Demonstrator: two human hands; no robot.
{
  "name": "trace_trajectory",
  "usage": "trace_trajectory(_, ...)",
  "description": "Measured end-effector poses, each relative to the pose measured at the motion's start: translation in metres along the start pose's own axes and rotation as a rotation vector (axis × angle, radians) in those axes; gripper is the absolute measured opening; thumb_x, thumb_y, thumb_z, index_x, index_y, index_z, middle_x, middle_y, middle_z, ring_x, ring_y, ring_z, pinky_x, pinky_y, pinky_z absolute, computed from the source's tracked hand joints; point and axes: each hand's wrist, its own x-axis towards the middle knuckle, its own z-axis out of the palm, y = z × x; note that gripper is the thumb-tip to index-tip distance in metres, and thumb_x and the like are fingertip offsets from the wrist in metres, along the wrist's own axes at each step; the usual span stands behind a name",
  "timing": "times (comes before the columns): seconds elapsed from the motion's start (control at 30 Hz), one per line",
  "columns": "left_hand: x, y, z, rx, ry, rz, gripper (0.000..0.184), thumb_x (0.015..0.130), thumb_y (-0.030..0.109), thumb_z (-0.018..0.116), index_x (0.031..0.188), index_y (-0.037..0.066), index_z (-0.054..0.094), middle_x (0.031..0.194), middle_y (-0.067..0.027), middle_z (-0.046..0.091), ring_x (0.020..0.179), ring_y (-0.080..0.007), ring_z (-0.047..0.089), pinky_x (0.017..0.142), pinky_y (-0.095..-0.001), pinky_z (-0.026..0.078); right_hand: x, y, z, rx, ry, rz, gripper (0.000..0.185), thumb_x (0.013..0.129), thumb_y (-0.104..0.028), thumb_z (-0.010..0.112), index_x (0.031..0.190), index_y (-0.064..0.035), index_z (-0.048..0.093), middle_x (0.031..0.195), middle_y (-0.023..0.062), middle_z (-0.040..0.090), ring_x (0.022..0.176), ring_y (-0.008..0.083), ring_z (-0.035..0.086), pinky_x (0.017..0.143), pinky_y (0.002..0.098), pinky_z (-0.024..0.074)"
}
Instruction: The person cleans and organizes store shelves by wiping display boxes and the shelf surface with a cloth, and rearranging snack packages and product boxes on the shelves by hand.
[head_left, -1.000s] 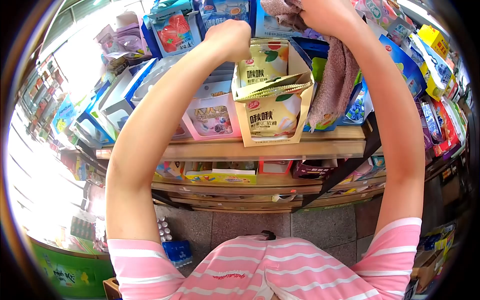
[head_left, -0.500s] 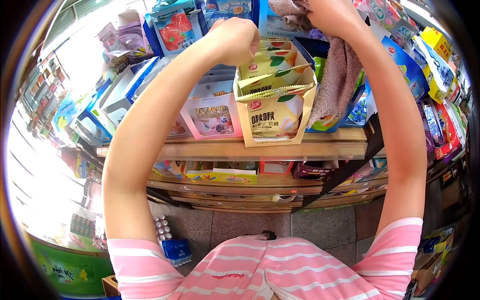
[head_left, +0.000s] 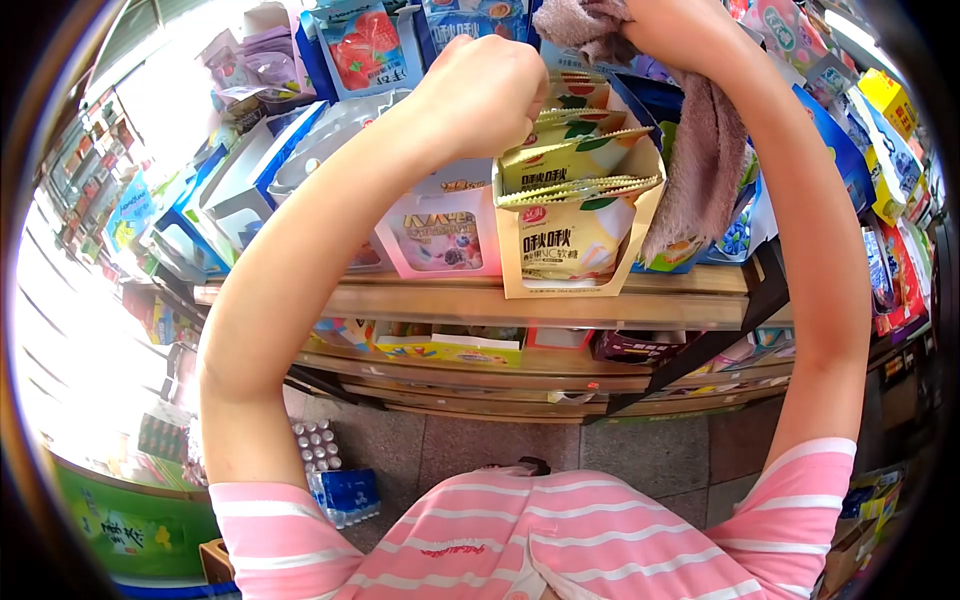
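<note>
My left hand (head_left: 492,92) is curled closed over the back left of an open cream display box (head_left: 567,290) of yellow candy packets (head_left: 565,240). Its fingertips point down and away from me, so whatever they grip is hidden. A greyish-pink cloth (head_left: 698,165) hangs from my right hand (head_left: 668,28), which is closed on its bunched upper end at the top of the view. The cloth drapes down along the right side of the cream box, covering part of the packs there. Left of that box stands a pink-edged box (head_left: 440,235) of sweets.
Boxes and bags of sweets crowd the wooden shelf (head_left: 440,300), including a strawberry pack (head_left: 368,50) behind. Lower shelves hold more cartons, such as a yellow one (head_left: 450,345). On the tiled floor at left are a blue pack (head_left: 345,495) and a green case (head_left: 130,525).
The view has shifted slightly, so the shelf goods appear farther right. My left hand has moved a little right and nearer, still closed. My right hand keeps its hold on the cloth.
</note>
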Motion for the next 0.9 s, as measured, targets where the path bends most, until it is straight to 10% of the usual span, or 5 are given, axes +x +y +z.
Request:
trace_trajectory(0.33,-0.021,0.007,-0.010,-0.239,-0.005,0.046,0.010,0.061,0.003,0.060,0.069,-0.003,0.062,0.064,-0.0158,0.061,0.062,-0.0244,0.063,0.061,-0.0302,0.049,0.011,-0.034,-0.001,0.091,-0.479,-0.153,0.023,0.060,-0.003,0.060,0.082,-0.0048,0.066,0.074,0.0146,0.064,0.074,0.0302,0.063,0.061,0.0371,0.0490)
trace_trajectory(0.43,-0.027,0.015,-0.016,-0.303,-0.102,-0.010,0.008,0.062,0.001,0.060,0.068,-0.005,0.060,0.061,-0.0140,0.060,0.059,-0.0185,0.063,0.058,-0.0267,0.049,0.022,-0.066,0.031,-0.190,-0.825,-0.189,0.029,0.070,-0.014,0.063,0.098,-0.0082,0.068,0.100,0.0103,0.064,0.095,0.0234,0.061,0.075,0.0350,0.0499)
trace_trajectory(0.9,-0.026,0.011,-0.015,-0.448,-0.235,-0.002,0.009,0.069,0.004,0.061,0.071,-0.005,0.061,0.060,-0.0086,0.060,0.056,-0.0101,0.058,0.054,-0.0232,0.047,0.022,-0.030,0.029,-0.242,-0.265,0.011,0.015,0.068,-0.016,0.060,0.076,-0.0077,0.069,0.080,0.0130,0.066,0.077,0.0253,0.065,0.066,0.0366,0.0511)
